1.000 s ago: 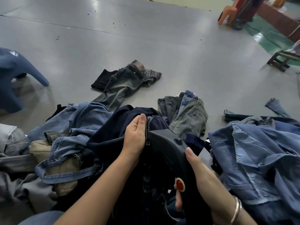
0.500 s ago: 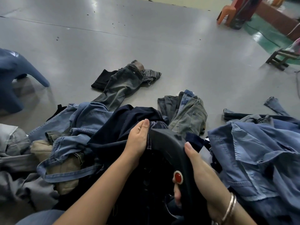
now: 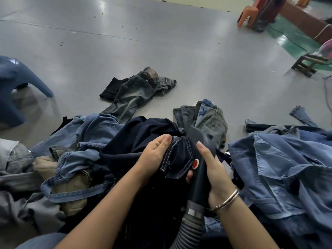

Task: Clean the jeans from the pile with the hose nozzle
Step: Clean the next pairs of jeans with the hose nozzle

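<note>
Nozzle (image 3: 201,139) now raised over grey floor (image 3: 179,51)

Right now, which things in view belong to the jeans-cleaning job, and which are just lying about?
Job in hand:
- dark jeans, gripped by the left hand
- hose nozzle, held in the right hand
- jeans pile

Lying about:
- blue stool
- orange stool
- wooden stool
- grey jeans alone on the floor; cannot tell if cleaned

1. Your dark navy jeans (image 3: 177,155) carry pale contrast stitching.
2. Your hose nozzle (image 3: 201,169) is black, with a red button (image 3: 195,164).
3. Far left stool (image 3: 10,87): blue.
4. Floor (image 3: 179,56): plain grey.
</note>
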